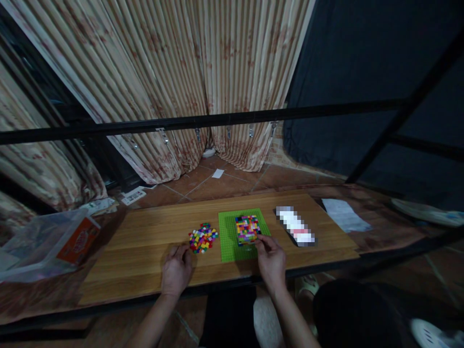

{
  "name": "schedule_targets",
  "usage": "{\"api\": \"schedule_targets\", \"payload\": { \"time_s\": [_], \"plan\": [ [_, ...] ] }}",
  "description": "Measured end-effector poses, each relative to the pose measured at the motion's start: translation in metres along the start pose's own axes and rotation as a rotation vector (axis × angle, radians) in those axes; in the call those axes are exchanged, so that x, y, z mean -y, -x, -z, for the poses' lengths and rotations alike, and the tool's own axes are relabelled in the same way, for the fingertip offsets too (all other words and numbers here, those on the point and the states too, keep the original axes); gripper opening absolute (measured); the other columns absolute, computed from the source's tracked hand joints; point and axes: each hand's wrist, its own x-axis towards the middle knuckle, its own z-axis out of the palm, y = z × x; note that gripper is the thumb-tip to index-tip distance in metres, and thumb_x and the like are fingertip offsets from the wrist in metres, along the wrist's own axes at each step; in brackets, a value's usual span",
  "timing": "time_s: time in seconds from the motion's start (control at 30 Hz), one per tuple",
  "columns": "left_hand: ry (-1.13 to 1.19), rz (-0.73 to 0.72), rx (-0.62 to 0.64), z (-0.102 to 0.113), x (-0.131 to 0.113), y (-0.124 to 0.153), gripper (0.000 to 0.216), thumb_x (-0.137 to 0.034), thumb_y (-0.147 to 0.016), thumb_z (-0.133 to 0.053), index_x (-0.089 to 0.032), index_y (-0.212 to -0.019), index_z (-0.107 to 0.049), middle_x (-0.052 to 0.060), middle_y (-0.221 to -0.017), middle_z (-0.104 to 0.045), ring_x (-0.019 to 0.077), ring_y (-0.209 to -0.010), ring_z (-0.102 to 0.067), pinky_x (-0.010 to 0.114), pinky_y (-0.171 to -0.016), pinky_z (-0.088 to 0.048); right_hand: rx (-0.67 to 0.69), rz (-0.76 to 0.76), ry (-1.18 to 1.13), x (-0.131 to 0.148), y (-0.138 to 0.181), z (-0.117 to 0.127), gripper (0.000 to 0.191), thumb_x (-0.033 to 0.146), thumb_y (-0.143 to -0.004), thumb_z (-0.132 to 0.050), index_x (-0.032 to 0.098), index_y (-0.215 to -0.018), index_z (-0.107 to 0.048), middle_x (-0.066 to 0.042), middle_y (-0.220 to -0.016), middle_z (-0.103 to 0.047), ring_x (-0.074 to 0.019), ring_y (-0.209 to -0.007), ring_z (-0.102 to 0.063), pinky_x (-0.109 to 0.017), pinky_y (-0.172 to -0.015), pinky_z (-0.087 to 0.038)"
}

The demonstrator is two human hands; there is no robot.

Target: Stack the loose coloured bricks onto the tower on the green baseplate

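Observation:
A green baseplate point(227, 241) lies on a wooden table point(145, 246), with a block of many-coloured small bricks point(247, 228) built on it. To its left sits a loose pile of coloured bricks point(202, 238). My right hand point(271, 261) rests at the plate's front right corner, its fingers pinched together right at the built block's near edge. My left hand point(176, 270) lies on the table just left of the loose pile, fingers curled under; whether anything is in them is hidden.
A blurred white flat object point(295, 226) lies right of the plate. A clear plastic bag with an orange box point(50, 241) sits at the left. Black metal bars point(217, 121) cross above the table. Curtains hang behind; a paper point(344, 214) lies at right.

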Motion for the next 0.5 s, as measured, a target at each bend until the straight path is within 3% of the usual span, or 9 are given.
{"api": "schedule_targets", "payload": {
  "time_s": [0.5],
  "plan": [
    [0.002, -0.015, -0.018, 0.0007, 0.0002, -0.0004, 0.026, -0.029, -0.089, -0.044, -0.02, -0.093, -0.068, 0.007, -0.086, -0.068, 0.0194, -0.078, -0.065, 0.032, -0.075, -0.053, -0.004, -0.01, -0.001, -0.0007, 0.003, -0.0009, 0.027, 0.039, -0.083, -0.057, 0.017, -0.088, -0.072, -0.01, -0.091, -0.069, -0.0241, -0.086, -0.066, -0.037, -0.079, -0.05]
  ]
}}
